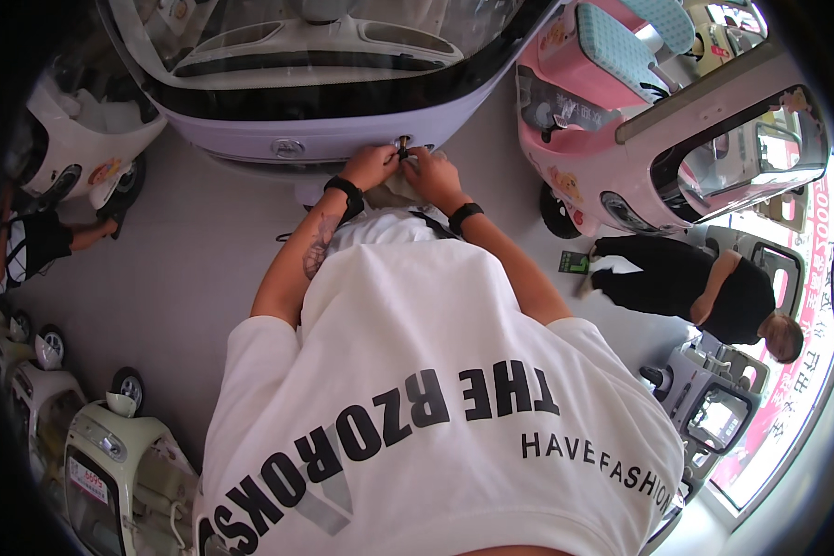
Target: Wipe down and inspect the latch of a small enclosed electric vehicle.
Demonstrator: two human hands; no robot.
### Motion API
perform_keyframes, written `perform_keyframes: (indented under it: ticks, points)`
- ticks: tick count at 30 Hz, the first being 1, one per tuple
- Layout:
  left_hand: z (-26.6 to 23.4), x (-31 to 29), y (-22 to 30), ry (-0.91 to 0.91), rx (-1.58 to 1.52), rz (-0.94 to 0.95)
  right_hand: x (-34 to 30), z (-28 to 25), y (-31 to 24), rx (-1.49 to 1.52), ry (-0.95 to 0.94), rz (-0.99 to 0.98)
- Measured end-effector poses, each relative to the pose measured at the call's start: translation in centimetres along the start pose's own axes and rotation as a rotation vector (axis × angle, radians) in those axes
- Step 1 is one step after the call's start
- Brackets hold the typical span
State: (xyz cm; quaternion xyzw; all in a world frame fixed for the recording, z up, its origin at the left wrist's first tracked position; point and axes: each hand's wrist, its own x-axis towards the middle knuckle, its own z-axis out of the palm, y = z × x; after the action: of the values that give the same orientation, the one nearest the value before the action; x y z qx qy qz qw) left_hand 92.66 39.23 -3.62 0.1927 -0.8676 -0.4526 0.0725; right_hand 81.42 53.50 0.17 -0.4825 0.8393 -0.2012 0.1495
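A lavender vehicle front panel (250, 139) with a round emblem spans the top of the view, below a black-edged windscreen. At its lower edge, right of the emblem, a small dark fitting (403, 145) with a brass-coloured part sticks out. My left hand (372, 168) and my right hand (431, 176) meet there, fingertips pinched close together around its near end. What exactly they grip is too small to make out. Both wrists wear black bands, and my white shirt fills the lower middle.
A pink three-wheeler (621, 153) stands at the right, with a person in black (727, 292) near it. White vehicles stand at the left, one upper (88, 148) and one pale green lower (125, 463). Another person (42, 246) is at the left rim. Grey floor (208, 241) lies between.
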Motion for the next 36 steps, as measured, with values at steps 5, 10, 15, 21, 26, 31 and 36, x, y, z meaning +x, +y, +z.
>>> perform_keyframes:
  ticks: [5,10,15,21,26,31,36]
  points:
    - [-0.6,-0.1,2.3,-0.045,0.029,-0.113,-0.5,-0.5,-0.1,0.117,-0.008,0.104]
    - [0.0,0.0,2.7,-0.016,0.02,-0.238,-0.7,-1.6,1.5,0.371,0.126,0.15]
    - [1.7,-0.1,0.3,0.067,-0.28,-0.23,0.9,-1.8,-0.2,0.443,0.184,0.011]
    - [1.8,0.1,0.1,0.044,-0.301,-0.207,1.0,-0.1,0.2,0.416,0.167,-0.067]
    - [1.8,0.2,0.2,0.045,-0.316,-0.205,0.3,0.2,2.6,0.334,-0.005,-0.036]
    - [2.0,0.2,-0.7,0.032,-0.344,-0.241,-0.2,-1.6,2.3,0.359,0.059,-0.001]
    - [2.0,0.7,-0.9,0.018,-0.294,-0.228,-2.3,-4.4,1.4,0.277,0.068,0.039]
